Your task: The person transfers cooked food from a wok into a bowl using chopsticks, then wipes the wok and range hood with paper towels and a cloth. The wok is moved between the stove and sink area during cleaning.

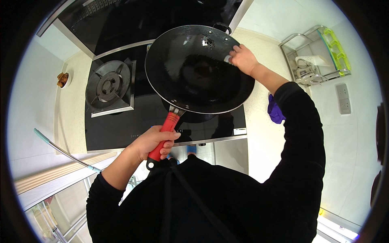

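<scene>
A large black wok (200,76) sits tilted over the right side of a black glass gas hob (121,129). Its inner surface looks wet and shiny. My left hand (156,141) is wrapped around the wok's red handle (170,123). Inside the wok, near the right rim, my right hand (243,59) pinches a small whitish wad (227,59) against the wall; whether it is paper, cloth or sponge I cannot tell. The wok's small loop handle (224,27) shows at the far rim. The burner beneath the wok is mostly hidden.
Left of the wok is a bare burner with its pan support (108,85). A white bowl of brown food (63,80) stands on the left counter. At right lie a purple cloth (275,111) and a metal wall rack (313,60). A teal-ended pole (67,152) leans at left.
</scene>
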A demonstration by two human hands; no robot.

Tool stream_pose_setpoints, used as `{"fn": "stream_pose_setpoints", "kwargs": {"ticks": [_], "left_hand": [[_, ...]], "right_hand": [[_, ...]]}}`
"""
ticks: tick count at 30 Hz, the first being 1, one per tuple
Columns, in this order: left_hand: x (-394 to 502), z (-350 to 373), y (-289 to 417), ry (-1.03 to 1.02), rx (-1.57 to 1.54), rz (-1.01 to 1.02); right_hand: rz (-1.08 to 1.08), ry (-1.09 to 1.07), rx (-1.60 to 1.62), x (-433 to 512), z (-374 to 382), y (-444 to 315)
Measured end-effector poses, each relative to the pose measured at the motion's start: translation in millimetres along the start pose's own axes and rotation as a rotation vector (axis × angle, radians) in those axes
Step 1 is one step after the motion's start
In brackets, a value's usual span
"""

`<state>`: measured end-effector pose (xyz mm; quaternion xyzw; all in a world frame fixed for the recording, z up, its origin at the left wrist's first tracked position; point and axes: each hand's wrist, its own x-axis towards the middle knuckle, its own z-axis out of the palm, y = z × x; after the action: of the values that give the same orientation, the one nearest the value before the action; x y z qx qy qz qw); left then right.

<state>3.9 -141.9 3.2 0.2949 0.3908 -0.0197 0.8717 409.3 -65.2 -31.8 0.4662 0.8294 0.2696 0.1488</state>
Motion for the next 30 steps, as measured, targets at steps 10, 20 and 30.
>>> {"fn": "stream_pose_setpoints", "kwargs": {"ticks": [10,20,30], "left_hand": [[-0.2,0.4,-2.2,0.020,-0.026,0.029],[1.4,2.6,-1.9,-0.002,-0.052,-0.005],[0.7,5.0,-4.2,-0.006,-0.042,0.012]], "right_hand": [[-0.002,-0.503,0.678,-14.1,-72.2,-46.0],[-0.116,-0.086,-0.013,27.1,2.9,9.4],[-0.272,0.468,-0.057,151.0,-14.0,-26.9]]}}
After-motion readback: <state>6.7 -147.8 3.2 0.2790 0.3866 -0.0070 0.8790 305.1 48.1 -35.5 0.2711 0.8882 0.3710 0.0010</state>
